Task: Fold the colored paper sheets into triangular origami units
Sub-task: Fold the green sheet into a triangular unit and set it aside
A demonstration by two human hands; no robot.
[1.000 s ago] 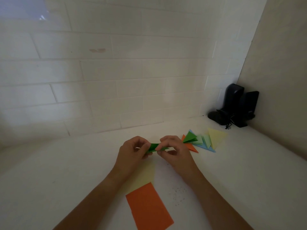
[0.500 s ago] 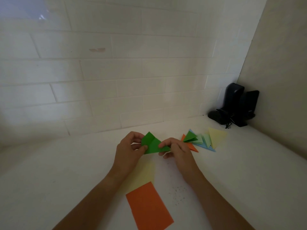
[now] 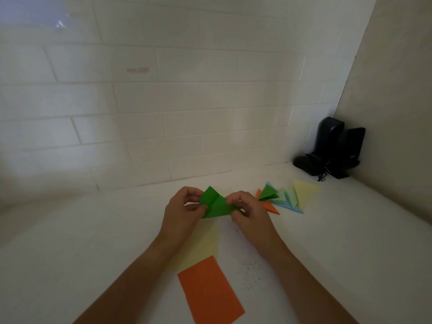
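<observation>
**Head view: green paper pinched between both hands**

Head camera gives me both forearms reaching in from the bottom edge over a white counter (image 3: 93, 242). I see the left hand (image 3: 181, 212) pinching the left end of a partly folded green paper (image 3: 215, 204), thumb in front and fingers curled behind it. The right hand (image 3: 250, 212) pinches the right end the same way, fingers curled over the top edge. The paper is held up off the counter, between the two hands, with a crease running down its middle and one pointed corner sticking up.

Below the hands I see a flat yellow sheet (image 3: 205, 244) lying on the counter, partly covered by the left forearm, and an orange sheet (image 3: 210, 291) overlapping its near corner. To the right of the right hand lies a fanned row of finished triangular units (image 3: 286, 197) in orange, green, blue and yellow. Two black speakers (image 3: 336, 146) stand in the far right corner against the tiled wall (image 3: 163, 101).
</observation>
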